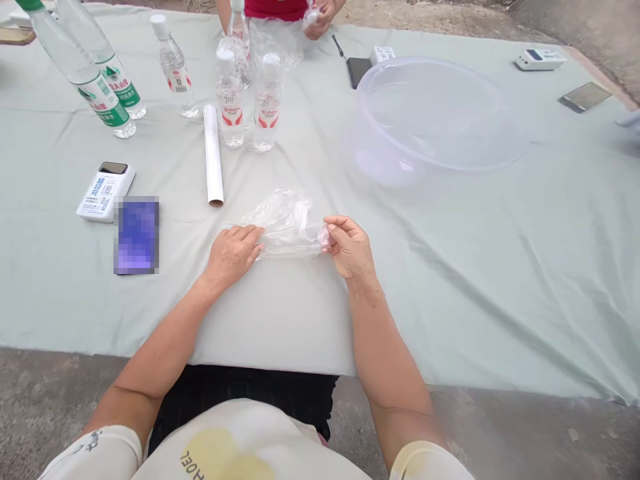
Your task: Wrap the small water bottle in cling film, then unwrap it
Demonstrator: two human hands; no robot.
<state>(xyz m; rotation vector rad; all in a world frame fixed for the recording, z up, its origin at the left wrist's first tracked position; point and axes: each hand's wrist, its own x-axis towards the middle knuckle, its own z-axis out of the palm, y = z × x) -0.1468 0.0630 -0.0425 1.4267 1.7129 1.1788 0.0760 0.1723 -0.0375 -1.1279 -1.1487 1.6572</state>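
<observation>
A crumpled piece of clear plastic film [287, 223] lies on the cloth in front of me. My left hand [234, 255] rests on its left edge, fingers stretched out and the thumb apart. At the other end, my right hand [354, 248] pinches a bunched, pinkish-looking tip of the film between thumb and fingers. Whether the film is a sheet or a bag, I cannot tell. Just beyond my left hand lies a white roll [213, 157] with a cardboard core.
Small water bottles [232, 110] and taller green-labelled bottles [103, 100] stand at the back left. A translucent basin [440, 160] sits to the right. A white device [106, 192] and a blurred purple item [137, 235] lie left. Across the table, a person's hand [321, 19] holds clear plastic.
</observation>
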